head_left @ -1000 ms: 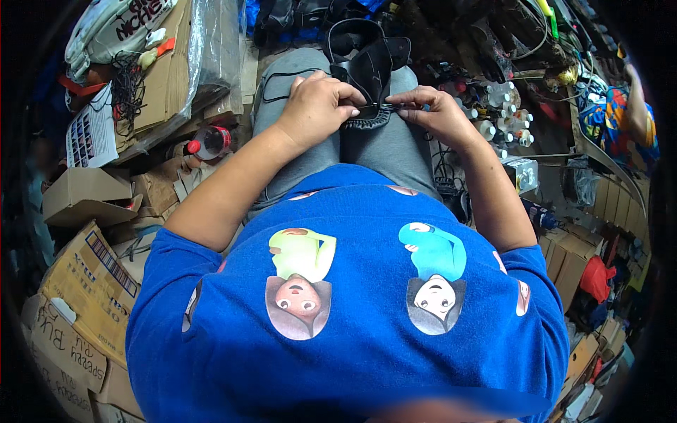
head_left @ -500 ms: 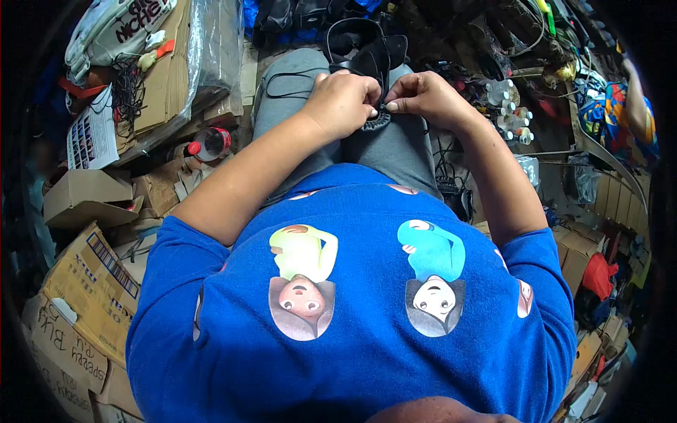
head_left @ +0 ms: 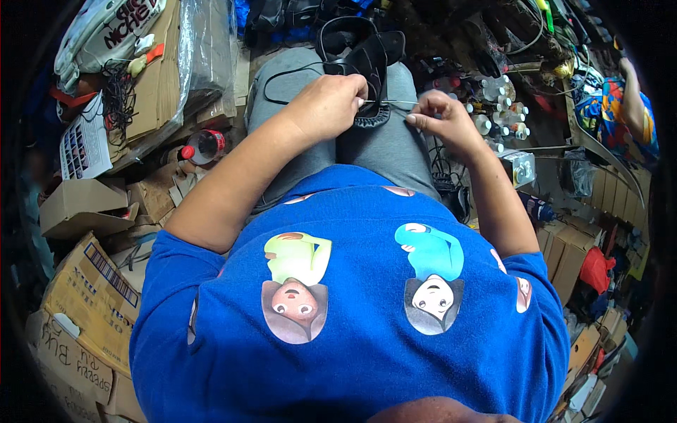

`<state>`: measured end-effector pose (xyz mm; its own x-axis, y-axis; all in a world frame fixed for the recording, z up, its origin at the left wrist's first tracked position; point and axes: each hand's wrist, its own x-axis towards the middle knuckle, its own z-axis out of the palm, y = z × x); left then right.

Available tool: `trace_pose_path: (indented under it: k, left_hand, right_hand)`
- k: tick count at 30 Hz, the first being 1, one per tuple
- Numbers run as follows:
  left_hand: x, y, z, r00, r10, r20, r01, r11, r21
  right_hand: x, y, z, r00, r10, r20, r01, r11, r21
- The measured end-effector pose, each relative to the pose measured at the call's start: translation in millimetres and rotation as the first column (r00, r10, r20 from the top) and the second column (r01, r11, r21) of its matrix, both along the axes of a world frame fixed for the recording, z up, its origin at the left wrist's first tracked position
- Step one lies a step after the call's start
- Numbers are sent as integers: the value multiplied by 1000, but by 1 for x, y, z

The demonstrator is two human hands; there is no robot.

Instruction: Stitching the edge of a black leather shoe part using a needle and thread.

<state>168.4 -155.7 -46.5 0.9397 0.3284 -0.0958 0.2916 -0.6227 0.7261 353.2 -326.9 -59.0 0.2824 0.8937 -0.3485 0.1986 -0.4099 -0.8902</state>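
The black leather sandal (head_left: 372, 67) lies on the person's lap, on grey trousers (head_left: 381, 144), its dark sole edge turned toward the body. It serves as the reference for all positions below.

Left hand (head_left: 326, 106): resting against the near left side of the sandal, fingers curled closed over its edge and gripping it. A thin pale thread or needle (head_left: 389, 103) runs from the fingertips of this hand toward the other hand; which of the two it is cannot be told.

Right hand (head_left: 441, 121): just right of the sandal's near edge, thumb and forefinger pinched together at the far end of that thin line, remaining fingers loosely bent.

A black cord (head_left: 282, 72) loops across the trousers left of the sandal.

Surroundings: left of the sandal, on the floor, a clear plastic bottle with a red cap (head_left: 204, 145), flattened brown cardboard boxes (head_left: 84, 296) and a clear plastic-wrapped bundle (head_left: 204, 49). Right of the sandal, a cluster of small white-capped bottles (head_left: 502, 109). Further right, another person's arm in a multicoloured sleeve (head_left: 620, 113), well apart from the sandal.
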Motion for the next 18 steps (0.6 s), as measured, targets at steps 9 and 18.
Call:
trace_pose_path:
  k: [9,18]
  left_hand:
    - [1,-3,-11,984,-163,78,137,956,260]
    - [-3,-4,-16,990,-128,56,106,952,287]
  right_hand:
    - [22,12,31,842,-21,538,-70,986,149]
    - [-5,36,41,273,321,907,-531,836,-136]
